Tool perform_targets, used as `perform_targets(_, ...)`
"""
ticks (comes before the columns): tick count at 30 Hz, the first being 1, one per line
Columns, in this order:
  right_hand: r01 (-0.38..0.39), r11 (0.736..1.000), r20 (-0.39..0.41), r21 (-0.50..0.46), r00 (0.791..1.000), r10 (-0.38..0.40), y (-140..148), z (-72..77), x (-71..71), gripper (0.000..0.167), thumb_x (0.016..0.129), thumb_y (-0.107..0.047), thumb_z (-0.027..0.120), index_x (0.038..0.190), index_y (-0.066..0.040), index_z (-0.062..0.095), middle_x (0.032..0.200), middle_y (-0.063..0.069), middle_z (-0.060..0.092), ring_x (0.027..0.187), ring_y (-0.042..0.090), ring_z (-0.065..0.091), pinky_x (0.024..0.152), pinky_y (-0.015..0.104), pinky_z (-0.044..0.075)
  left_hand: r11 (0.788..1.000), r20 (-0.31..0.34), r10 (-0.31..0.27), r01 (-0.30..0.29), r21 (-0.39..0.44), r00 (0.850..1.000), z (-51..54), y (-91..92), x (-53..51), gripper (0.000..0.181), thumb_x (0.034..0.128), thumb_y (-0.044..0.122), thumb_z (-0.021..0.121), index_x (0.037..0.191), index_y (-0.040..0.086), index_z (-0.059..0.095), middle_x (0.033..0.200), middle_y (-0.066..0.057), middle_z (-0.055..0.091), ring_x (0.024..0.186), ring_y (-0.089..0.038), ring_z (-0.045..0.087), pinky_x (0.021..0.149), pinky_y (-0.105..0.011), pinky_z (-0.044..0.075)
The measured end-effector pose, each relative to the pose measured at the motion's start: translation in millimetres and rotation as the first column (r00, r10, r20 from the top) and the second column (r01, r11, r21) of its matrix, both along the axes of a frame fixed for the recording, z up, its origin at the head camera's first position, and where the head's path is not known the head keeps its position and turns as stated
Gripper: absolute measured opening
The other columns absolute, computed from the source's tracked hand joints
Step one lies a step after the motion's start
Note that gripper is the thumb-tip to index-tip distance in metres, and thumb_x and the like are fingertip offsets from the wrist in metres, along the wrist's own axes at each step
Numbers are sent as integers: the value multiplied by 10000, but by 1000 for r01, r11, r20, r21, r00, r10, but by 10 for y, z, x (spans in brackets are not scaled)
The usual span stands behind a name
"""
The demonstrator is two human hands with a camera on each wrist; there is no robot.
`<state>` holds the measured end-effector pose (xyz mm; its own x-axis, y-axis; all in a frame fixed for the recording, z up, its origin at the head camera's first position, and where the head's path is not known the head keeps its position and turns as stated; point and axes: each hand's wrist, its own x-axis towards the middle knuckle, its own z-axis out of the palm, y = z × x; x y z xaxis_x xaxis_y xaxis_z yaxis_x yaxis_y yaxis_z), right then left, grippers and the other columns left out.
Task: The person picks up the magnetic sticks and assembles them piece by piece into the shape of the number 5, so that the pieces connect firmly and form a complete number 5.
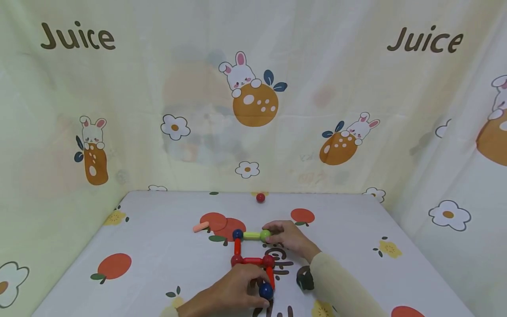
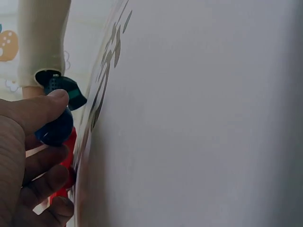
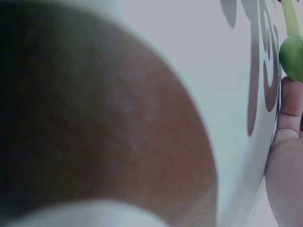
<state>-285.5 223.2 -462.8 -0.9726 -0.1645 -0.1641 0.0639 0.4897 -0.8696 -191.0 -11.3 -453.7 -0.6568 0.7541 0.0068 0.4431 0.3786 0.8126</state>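
A chain of toy balls and rods lies on the table. Its far side has a dark blue ball [image 1: 237,234], a light green rod [image 1: 251,235] and a green ball [image 1: 265,236]. A red rod [image 1: 237,247] runs nearer to a red ball [image 1: 236,260], and another red rod [image 1: 252,260] joins that to a second red ball [image 1: 268,261]. From there a red rod [image 1: 270,277] reaches a blue ball [image 1: 266,291]. My left hand [image 1: 237,287] pinches this near blue ball [image 2: 56,130] between thumb and fingers. My right hand [image 1: 292,237] holds the green ball [image 3: 292,57] by its fingertips.
A loose red ball [image 1: 260,198] lies near the table's back edge. Left of the chain is a short orange-pink rod [image 1: 201,226]. A dark device [image 1: 305,278] sits at the right wrist. A printed curtain [image 1: 198,88] hangs behind the patterned table [image 1: 158,246].
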Motion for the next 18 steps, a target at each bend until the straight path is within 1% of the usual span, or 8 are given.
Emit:
perform_targets(3,3,1000,-1,0,1000,-3,7,-3,-2,352,906,-183,767,1254,-190,713,1175,-2,706,1061,195,634,979,426,538,999,-27,-35,34,-22,999,-1,23,-4,327,842,344,836,1148,296,728,953,202,653,852,-27,580,753,-190,527)
perform_targets(8,11,1000,0,-1,1000,-11,6,-17,-4,345,905,-189,769,1245,-201,717,1173,-5,707,1062,196,632,976,429,537,994,-27,-82,80,-71,996,-11,63,-31,358,849,337,831,1189,297,725,1020,215,644,890,6,569,815,-173,511)
perform_targets(12,12,1000,3,3,1000,-12,-7,-19,-1,349,901,-192,773,1245,-200,717,1174,-5,704,1062,197,629,983,435,532,990,-60,-106,100,-98,993,-26,83,-38,365,853,342,827,1199,298,721,1034,222,636,887,25,564,822,-162,510)
perform_targets(16,11,1000,3,2,1000,-11,-8,-21,-4,348,900,-189,773,1243,-198,718,1170,-4,708,1054,195,634,985,438,531,989,-96,-121,112,-99,988,-29,87,-40,358,864,355,815,1202,282,720,1033,228,643,887,33,570,849,-157,506)
perform_targets(18,9,1000,2,-3,1000,-9,-5,-21,-7,348,900,-185,772,1244,-197,718,1169,-3,710,1049,194,637,983,437,532,989,-104,-126,116,-95,987,-25,89,-43,352,872,352,808,1203,271,720,1027,226,648,881,32,576,852,-154,508)
